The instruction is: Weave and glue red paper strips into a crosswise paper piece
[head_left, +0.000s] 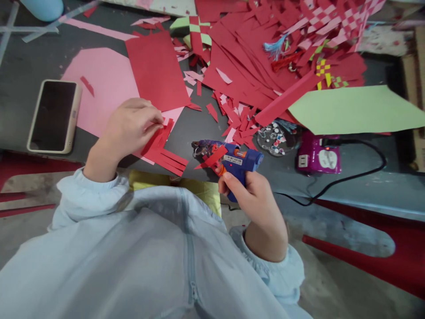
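Observation:
My right hand (250,195) is wrapped round the handle of a blue hot glue gun (244,160), whose nozzle points left over the table. A red paper scrap lies against the gun's front. To the left, my left hand (133,126) pinches a strip of the red slit paper (171,160) between thumb and fingertips. Several parallel cuts split that paper into strips, and its lower right end lies near the table's front edge. Under it and my left hand is pink paper (102,79). A red paper sheet (159,71) lies just beyond.
A phone (53,117) lies at the left. Red paper pieces (242,57) and scraps are heaped at the back. A dish of small beads (277,139), a green paper sheet (358,110) and a purple power adapter (318,155) with a black cord (348,177) occupy the right.

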The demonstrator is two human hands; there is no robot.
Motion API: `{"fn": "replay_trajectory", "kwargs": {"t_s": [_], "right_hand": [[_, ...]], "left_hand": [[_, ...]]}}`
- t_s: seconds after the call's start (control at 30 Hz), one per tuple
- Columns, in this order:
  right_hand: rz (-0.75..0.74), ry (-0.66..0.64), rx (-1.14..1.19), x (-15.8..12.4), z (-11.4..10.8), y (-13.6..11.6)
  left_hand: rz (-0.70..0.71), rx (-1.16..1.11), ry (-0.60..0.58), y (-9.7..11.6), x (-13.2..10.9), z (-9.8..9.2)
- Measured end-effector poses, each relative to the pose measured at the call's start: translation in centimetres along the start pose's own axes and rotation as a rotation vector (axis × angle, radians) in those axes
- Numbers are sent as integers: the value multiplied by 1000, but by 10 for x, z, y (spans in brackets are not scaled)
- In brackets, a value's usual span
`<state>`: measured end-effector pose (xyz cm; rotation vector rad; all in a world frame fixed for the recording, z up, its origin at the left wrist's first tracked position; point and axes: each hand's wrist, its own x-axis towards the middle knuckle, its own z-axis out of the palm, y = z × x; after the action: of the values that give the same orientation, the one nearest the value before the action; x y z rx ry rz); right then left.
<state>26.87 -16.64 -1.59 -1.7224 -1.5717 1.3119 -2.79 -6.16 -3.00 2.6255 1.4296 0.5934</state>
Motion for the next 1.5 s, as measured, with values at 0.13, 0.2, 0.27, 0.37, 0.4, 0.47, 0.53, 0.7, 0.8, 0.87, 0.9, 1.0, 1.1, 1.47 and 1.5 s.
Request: {"fn": "replay_trajectory", "kwargs": {"t_s": [0.13, 0.2, 0.27, 0.37, 0.4, 0.47, 0.53, 0.7, 0.8, 0.87, 0.9, 1.0, 1.1, 1.47, 1.5], "right_hand": [[0, -6, 9, -2, -1, 0], [-9, -2, 10, -2, -1, -1], [-16, 1, 12, -2, -1, -3], [-24, -4, 15, -1, 0, -6], [-25, -12, 15, -1, 0, -8], [-24, -40, 23, -1, 2, -11], [-20, -81, 34, 0, 3, -15], [-43, -157, 36, 4, 11, -29], [-39, -203, -1, 7, 18, -38], [-19, -219, -27, 9, 22, -42], [-8, -226, -38, 9, 24, -44], [11, -245, -73, 10, 28, -47], [36, -254, -110, 11, 30, -48], [62, -246, -79, 10, 35, -45], [62, -241, -73, 10, 35, -44]], "left_hand": [[53, -88, 2, -4, -2, -1], [77, -106, 33, -6, -4, -3], [80, -105, 64, -6, -5, -5], [71, -104, 103, -5, -9, -11], [70, -103, 110, -4, -11, -13], [46, -106, 146, -2, -18, -17], [29, -155, 189, 0, -27, -20], [-25, -221, 263, 9, -53, -27], [-52, -251, 231, 14, -63, -31], [-58, -267, 245, 16, -67, -33], [-65, -272, 251, 16, -69, -33], [-93, -283, 255, 15, -74, -31], [-81, -287, 257, 14, -79, -27], [-68, -282, 258, 9, -85, -23], [-68, -254, 269, 9, -86, -23]]}}
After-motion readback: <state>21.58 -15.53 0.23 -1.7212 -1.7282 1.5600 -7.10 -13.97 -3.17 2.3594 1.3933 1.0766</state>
